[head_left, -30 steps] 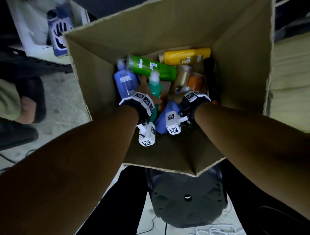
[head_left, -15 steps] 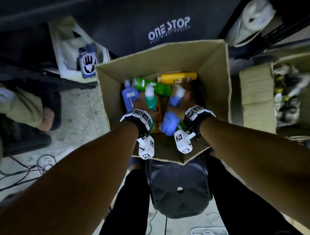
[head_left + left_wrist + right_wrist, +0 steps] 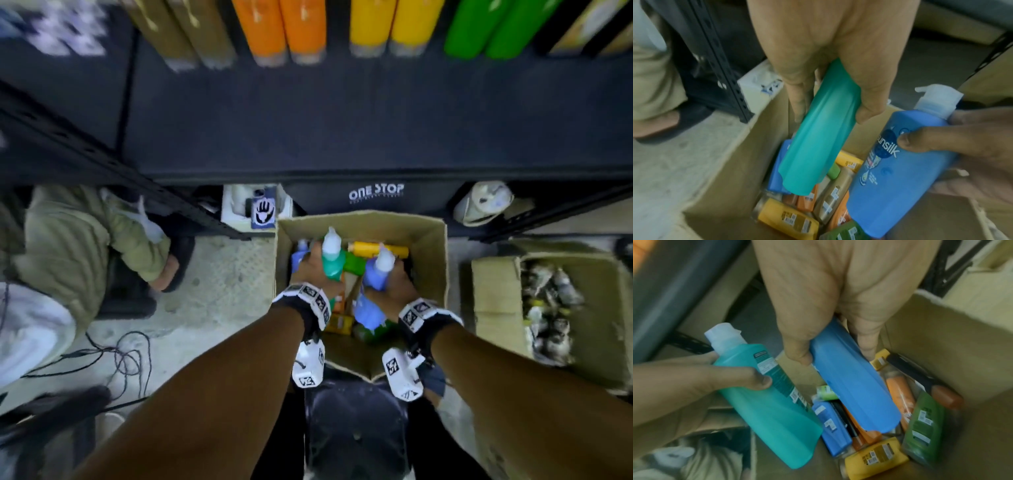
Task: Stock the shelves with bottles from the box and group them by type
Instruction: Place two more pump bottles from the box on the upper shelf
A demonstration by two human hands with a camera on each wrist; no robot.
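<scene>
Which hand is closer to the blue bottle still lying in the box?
Left. The left hand holds the teal bottle right beside the lying blue bottle. The right hand holds another blue bottle farther right.

Blurred, cropped & covered bits

Shelf bottles (image 3: 284, 31) cut by top edge, labels unreadable; second box (image 3: 555, 308) contents too smeared to ID. Teal bottle (image 3: 818, 139) cap hidden behind left hand (image 3: 830, 53); blue bottle (image 3: 851, 382) top under right hand (image 3: 846, 293).
</scene>
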